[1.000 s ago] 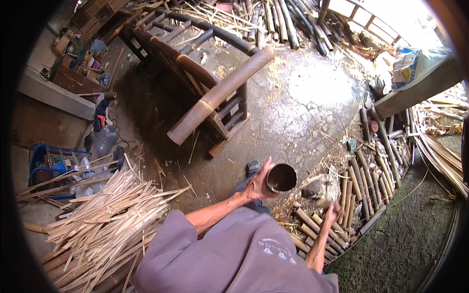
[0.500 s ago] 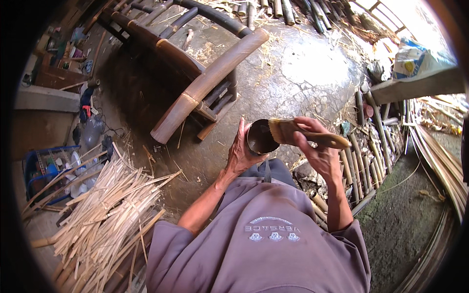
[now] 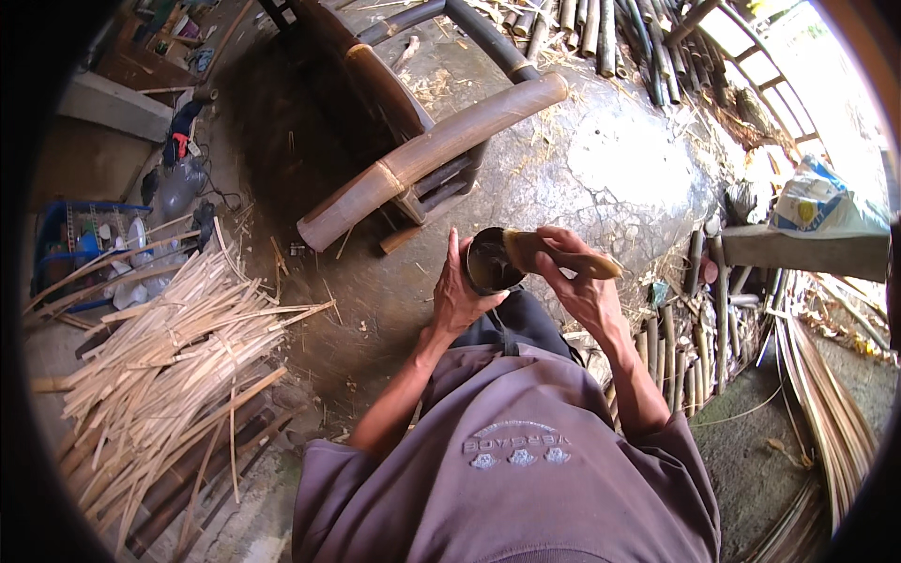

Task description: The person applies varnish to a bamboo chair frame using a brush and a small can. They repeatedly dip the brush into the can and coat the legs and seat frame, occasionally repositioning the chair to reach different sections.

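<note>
My left hand (image 3: 457, 294) is wrapped round a small round can (image 3: 493, 265) with dark liquid inside, its mouth facing up. In my right hand (image 3: 584, 291) is a wide paintbrush (image 3: 587, 266), gripped near the base of its wooden handle. The pale bristles rest at the can's right rim, and their tips are partly hidden by it. Beyond both hands stands a bamboo bench (image 3: 413, 159) with a thick, brown, glossy armrest; neither hand touches it.
Split bamboo strips (image 3: 174, 357) lie heaped at the left, beside a blue crate (image 3: 66, 253) of odds and ends. Bamboo poles (image 3: 591, 28) line the far side. A ledge (image 3: 798, 249) at the right carries a white and blue sack (image 3: 821, 197). Long strips (image 3: 817, 375) lean below it.
The brush has moved left and lower, its bristles closer over the can's mouth. My view has shifted, so the bench sits further right and the strip heap further left.
</note>
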The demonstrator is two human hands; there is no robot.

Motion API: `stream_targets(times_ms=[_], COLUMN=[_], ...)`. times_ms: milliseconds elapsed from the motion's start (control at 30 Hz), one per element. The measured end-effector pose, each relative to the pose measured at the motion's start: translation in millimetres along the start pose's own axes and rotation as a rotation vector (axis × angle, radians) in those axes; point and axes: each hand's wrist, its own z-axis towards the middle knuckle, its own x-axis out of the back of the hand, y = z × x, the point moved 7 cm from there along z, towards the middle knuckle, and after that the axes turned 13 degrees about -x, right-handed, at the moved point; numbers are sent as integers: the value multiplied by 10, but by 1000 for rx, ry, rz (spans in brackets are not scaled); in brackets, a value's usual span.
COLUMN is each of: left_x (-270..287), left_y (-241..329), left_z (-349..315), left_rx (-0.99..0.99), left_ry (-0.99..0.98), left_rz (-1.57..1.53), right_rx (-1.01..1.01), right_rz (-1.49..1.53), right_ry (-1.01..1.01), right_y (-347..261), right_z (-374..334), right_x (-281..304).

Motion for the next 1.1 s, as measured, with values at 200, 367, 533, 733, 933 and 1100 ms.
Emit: stream_targets(times_ms=[200, 367, 533, 733, 933, 1100], left_x=[-232, -561, -955, -1730, -2599, -3372], left_y=[-335, -500, -886, -2033, -3667, -5131], left_z=[-252, -325, -516, -749, -758, -715], left_rx=[180, 232, 278, 408, 368, 344], left_ry=[-6, -6, 63, -12, -21, -60], left_rz=[32, 170, 80, 146, 24, -23], right_rx=[-291, -412, -550, -792, -783, -614], right_rz=[320, 467, 573, 737, 666, 460], right_ry=[32, 223, 293, 431, 487, 534], right_y=[604, 1437, 2728, 4535, 5675, 6282], right_z=[18, 154, 382, 298, 596, 1218], right_x=[356, 617, 389, -284, -839, -1055])
